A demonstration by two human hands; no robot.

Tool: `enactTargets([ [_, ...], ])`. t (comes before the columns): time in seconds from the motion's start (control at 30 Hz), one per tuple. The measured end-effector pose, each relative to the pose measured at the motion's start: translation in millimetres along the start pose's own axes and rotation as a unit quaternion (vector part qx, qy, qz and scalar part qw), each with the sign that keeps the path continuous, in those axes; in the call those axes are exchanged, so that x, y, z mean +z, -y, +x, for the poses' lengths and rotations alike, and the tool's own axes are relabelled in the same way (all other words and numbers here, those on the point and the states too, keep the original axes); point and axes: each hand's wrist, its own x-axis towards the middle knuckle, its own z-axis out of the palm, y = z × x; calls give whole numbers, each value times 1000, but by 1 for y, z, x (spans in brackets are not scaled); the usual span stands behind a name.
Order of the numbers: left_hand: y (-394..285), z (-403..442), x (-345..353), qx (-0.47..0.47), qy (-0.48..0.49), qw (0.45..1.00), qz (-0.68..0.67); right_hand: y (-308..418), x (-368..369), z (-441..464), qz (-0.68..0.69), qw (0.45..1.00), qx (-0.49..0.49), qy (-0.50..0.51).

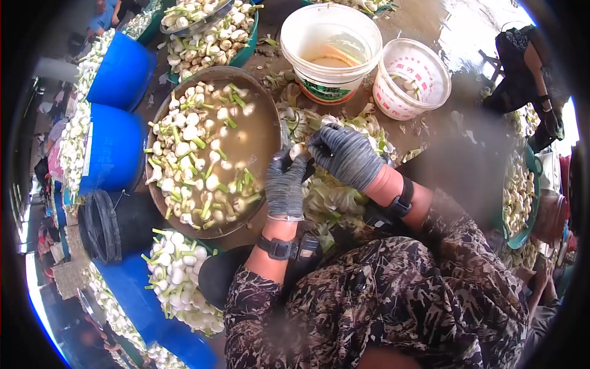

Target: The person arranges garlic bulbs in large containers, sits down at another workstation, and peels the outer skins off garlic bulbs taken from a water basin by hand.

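My left hand (pixel 286 187), in a grey glove, is closed around a garlic bulb (pixel 298 151) at the right rim of a wide round basin (pixel 278 117). My right hand (pixel 345 155), gloved the same way, is close beside the bulb with its fingers curled in. What those fingers hold, if anything, is hidden. In the basin's murky water float many garlic bulbs (pixel 190 132) with short green stems. Below both hands lies a heap of pale garlic peelings (pixel 332 200).
Beyond the hands stand a large white bucket (pixel 332 67) and a smaller white bucket (pixel 410 101) with red writing. Blue tubs (pixel 117 147) heaped with garlic line the left. A black bucket (pixel 117 224) lies beside the basin. Another person (pixel 522 67) is at the right.
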Motion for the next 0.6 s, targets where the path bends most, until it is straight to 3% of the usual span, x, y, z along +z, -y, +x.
enactTargets([
  [0.07, 7, 0, 2, -12, -35, 999, 0, 0, 4, -1, -22, 1000, 17, 5],
  [0.13, 20, 4, -4, 64, -35, 996, 56, 0, 7, 2, -50, 998, 19, 27],
  [0.27, 10, 2, -9, 53, -16, 992, 110, 4, 8, 6, -52, 995, 58, 59],
  [0.33, -1, -4, -5, 45, -3, 999, -13, -6, 13, 8, 108, 985, 126, 49],
  [0.37, 6, 1, -15, 56, 43, 997, -1, -15, 15, 12, 150, 973, 162, 62],
  [0.4, 3, -2, -16, 57, 42, 998, -1, -27, 20, 13, 150, 973, 162, 63],
  [0.47, -2, -9, -16, 23, 102, 984, -146, -48, 24, 19, 38, 984, 173, -35],
  [0.53, 1, -9, -24, 22, 114, 977, -181, -62, 20, 21, -35, 980, 196, -8],
  [0.6, 0, -7, -31, 14, 132, 967, -216, -46, 14, 23, 172, 976, 114, -73],
])
